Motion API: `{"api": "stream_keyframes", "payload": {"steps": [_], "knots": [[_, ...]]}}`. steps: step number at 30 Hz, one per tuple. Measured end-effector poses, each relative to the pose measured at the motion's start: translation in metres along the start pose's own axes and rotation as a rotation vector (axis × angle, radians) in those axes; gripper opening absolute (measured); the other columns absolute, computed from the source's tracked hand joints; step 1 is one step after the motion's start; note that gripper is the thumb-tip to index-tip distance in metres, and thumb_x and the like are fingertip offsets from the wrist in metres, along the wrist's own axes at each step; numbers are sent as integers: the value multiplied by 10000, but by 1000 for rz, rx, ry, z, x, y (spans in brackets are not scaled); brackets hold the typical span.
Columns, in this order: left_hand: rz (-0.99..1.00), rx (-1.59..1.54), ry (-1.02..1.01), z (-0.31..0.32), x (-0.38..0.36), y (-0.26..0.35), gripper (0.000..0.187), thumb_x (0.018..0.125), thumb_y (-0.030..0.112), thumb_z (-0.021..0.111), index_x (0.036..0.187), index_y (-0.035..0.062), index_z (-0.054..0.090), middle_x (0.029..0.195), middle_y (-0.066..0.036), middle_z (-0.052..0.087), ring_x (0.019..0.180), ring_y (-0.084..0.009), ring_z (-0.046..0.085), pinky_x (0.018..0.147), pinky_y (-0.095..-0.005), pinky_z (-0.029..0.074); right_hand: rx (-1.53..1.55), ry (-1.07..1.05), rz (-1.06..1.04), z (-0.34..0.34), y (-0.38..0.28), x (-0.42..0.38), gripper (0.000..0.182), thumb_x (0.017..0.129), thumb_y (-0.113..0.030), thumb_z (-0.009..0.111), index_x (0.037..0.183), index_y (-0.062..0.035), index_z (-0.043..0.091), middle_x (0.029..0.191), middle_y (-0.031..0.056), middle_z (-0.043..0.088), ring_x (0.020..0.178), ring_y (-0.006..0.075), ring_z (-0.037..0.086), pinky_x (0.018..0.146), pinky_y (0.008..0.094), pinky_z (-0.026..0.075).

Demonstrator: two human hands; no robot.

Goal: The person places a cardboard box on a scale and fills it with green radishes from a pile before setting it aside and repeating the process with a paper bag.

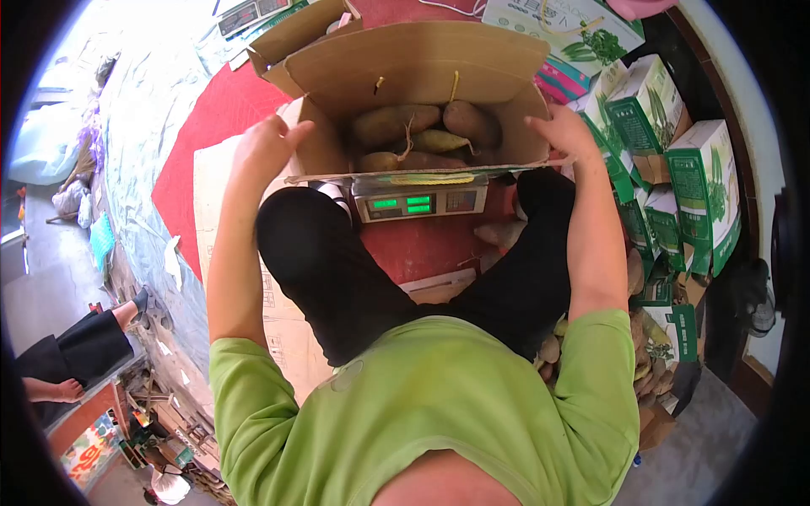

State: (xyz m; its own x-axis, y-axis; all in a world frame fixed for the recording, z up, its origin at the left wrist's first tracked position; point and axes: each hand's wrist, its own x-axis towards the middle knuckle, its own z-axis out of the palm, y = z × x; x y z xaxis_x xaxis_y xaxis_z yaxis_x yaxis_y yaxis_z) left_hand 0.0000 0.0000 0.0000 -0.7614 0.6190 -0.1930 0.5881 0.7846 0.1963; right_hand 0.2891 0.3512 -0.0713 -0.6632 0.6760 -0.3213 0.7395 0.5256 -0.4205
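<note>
An open cardboard box (413, 63) stands on a digital scale (419, 201) between my knees, its back flap raised. Inside lie several large brownish root vegetables (392, 126) and a slimmer yellow-green one (440, 141) with a thin root tail. My left hand (272, 142) is at the box's left side, thumb over the edge and fingers on the outside, partly hidden. On the opposite side my right hand (565, 133) grips the right edge, thumb pointing inward. Green digits glow on the scale's display, and a yellow cord handle (434, 179) shows along the box's front edge.
Green-and-white printed cartons (704, 190) stand at the right, with loose root vegetables (650, 363) near my right elbow. Flattened cardboard (291, 337) and a red mat (190, 185) lie beneath. Another scale (253, 15) is at the top left. Another person's leg (126, 314) shows at far left.
</note>
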Motion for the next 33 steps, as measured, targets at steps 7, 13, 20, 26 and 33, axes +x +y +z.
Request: {"api": "stream_keyframes", "payload": {"steps": [7,13,20,26,33], "knots": [[-162,-53,-299,18,31,4,455,881,440,566,880,-4,665,687,-168,663,656,-285,675,726,-408,520,-5,-21,130,-6,-29,-3,406,820,-383,604,998,-26,684,867,184,688,769,308,683,695,392,533],[-80,-60,-158,38,31,-18,362,883,362,539,932,25,665,902,-210,668,894,-362,641,820,-453,486,-95,57,176,-6,-39,-5,405,817,-388,603,983,-29,689,992,245,649,975,400,608,844,461,470],[-70,-114,-42,35,21,-38,351,870,357,530,988,57,667,1000,-217,644,983,-390,593,873,-470,450,-149,153,88,-19,-74,-22,360,815,-360,588,964,-48,690,946,232,654,950,392,613,822,471,467],[-132,-188,72,17,14,-78,363,868,377,540,995,62,666,974,-214,649,978,-387,591,850,-472,448,-197,199,-43,-20,-116,-16,359,814,-365,590,921,-38,690,933,223,657,931,392,616,818,474,473],[-245,-339,268,-18,-22,-160,346,872,362,525,1015,87,679,923,-209,655,905,-389,606,785,-449,454,-212,211,-203,-24,-229,-16,349,827,-364,583,898,-43,698,915,220,659,906,389,626,797,477,488]]}}
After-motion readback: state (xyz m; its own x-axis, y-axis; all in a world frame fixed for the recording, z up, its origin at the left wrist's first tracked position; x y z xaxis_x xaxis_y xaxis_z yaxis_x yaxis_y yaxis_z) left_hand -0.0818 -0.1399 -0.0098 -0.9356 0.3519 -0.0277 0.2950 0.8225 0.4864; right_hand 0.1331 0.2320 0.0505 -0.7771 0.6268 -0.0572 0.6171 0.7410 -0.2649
